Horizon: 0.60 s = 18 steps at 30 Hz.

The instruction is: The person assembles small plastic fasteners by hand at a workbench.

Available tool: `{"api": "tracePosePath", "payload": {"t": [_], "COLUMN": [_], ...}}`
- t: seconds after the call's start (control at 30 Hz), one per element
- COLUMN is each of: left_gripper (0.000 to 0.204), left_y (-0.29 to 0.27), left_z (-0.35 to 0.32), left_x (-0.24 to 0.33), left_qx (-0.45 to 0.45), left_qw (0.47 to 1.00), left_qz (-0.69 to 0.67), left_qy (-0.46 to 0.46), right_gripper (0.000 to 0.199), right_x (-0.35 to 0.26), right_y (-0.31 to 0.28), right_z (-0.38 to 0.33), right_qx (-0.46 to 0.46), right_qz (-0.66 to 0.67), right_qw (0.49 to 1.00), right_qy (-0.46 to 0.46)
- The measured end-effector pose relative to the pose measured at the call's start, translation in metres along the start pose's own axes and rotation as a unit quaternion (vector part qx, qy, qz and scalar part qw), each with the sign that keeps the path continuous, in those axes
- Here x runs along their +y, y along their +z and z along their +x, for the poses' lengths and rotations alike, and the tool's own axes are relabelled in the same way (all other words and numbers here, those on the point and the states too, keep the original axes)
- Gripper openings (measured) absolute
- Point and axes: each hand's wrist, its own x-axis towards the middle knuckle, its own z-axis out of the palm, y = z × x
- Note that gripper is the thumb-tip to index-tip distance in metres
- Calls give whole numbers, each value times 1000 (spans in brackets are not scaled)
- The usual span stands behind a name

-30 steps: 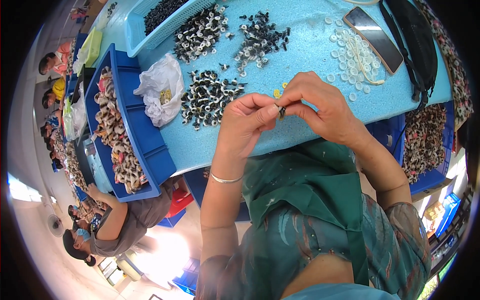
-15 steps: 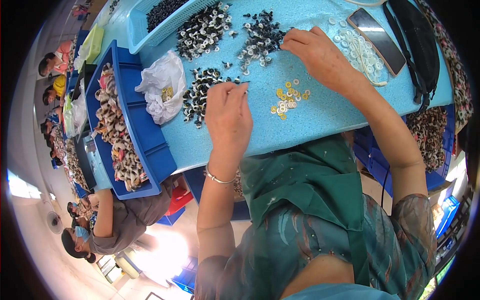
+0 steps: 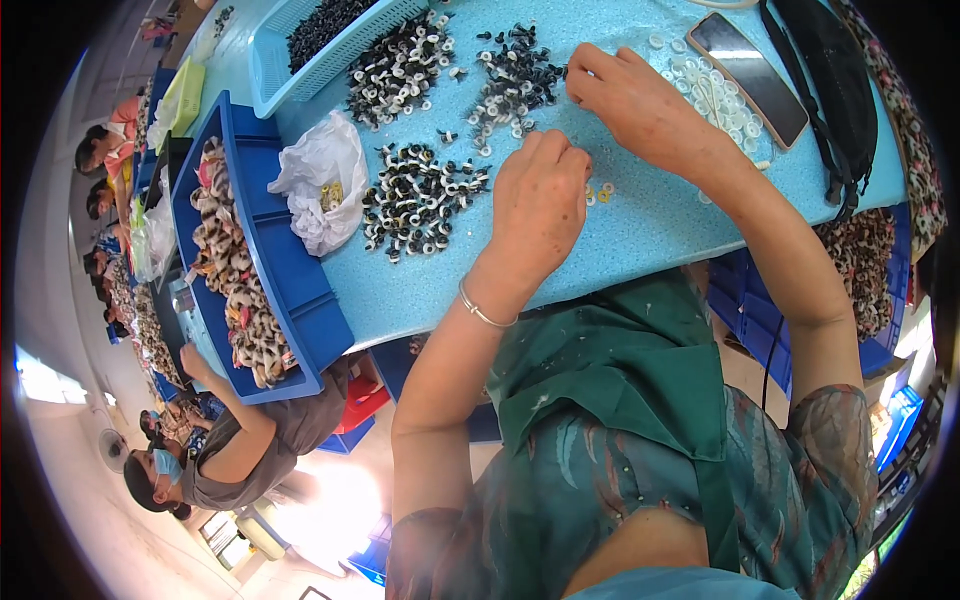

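The left hand [image 3: 540, 205] is laid palm down on the light blue desk [image 3: 650, 235], fingers curled over small yellow rings [image 3: 600, 190]; whether one is pinched cannot be told. The right hand [image 3: 640, 100] is placed just beyond it, fingertips bent at a pile of black and white parts [image 3: 515, 85]. A phone [image 3: 750, 65] lies to its right.
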Motion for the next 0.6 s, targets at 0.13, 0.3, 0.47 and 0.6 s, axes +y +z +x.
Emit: {"api": "tracePosePath", "payload": {"t": [0.13,0.3,0.47,0.6], "left_gripper": [7,9,14,15], "left_y": [-5,-20,-30,-32], "left_z": [0,-12,-18,-22], "left_x": [-2,-2,5,5], "left_qx": [0,49,23,19], "left_qw": [1000,841,739,712], "left_qz": [10,-460,-585,-612], "left_qy": [-2,-281,-333,-344], "right_gripper": [11,13,13,15], "right_x": [-19,-40,-59,-65], "right_y": [-19,-30,-29,-29], "right_z": [-17,-38,-43,-43], "right_qx": [30,30,72,70], "right_qz": [276,425,422,428], "right_qw": [950,882,890,886], "right_qy": [142,201,156,166]}}
